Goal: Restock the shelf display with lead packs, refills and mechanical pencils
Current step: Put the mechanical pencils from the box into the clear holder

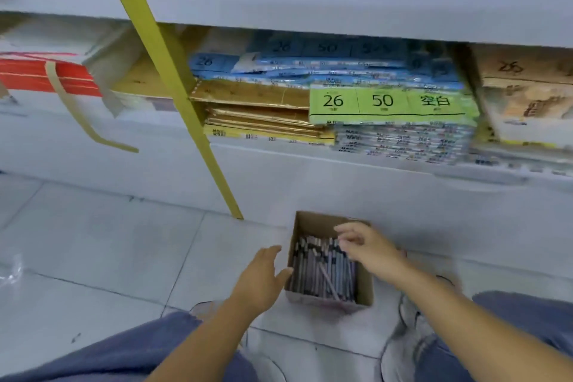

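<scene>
1. Head view: the mechanical pencils [322, 270] lie packed flat in a small cardboard box [313, 223] on the floor. Their long axes run near to far, and one pinkish pencil lies slanted across the top.
2. The right hand [369, 246] is the nearer. It comes in from the right and hovers over the far ends of the pencils, fingers loosely bent with nothing visibly between them.
3. The pencils lie just below and to the near left of those fingers. A pinch would probably have to close across the shafts, not along them.
4. The left hand [263, 276] is outside the box at its left wall, fingers straight and empty. Whether it touches the wall is unclear.
5. The shelf [341, 164] with stacked packs stands beyond the box, on the far side.
</scene>
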